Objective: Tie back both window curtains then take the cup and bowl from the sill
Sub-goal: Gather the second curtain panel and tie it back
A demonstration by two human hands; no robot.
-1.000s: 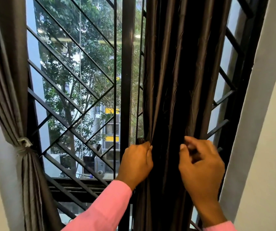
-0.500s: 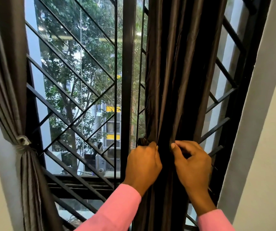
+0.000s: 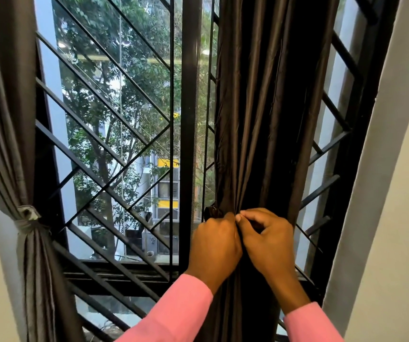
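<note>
Beyond the black diagonal window grille point(image 3: 104, 154), trees and a pale building with yellow panels showed through the glass; no writing could be read anywhere. Two curtains hung in view. One, the left curtain point(image 3: 3, 119), was already cinched against the wall by a knotted tie point(image 3: 28, 215). Its partner, the right curtain point(image 3: 267, 119), hung bunched at mid-window. Two hands met at its gathered folds: the left hand point(image 3: 214, 245) and right hand point(image 3: 268, 240) touched, fingers curled closed on the fabric, what they pinched hidden between them. Both pink sleeves point(image 3: 173, 314) were cut off at the bottom edge. Neither sill, cup nor bowl could be made out.
</note>
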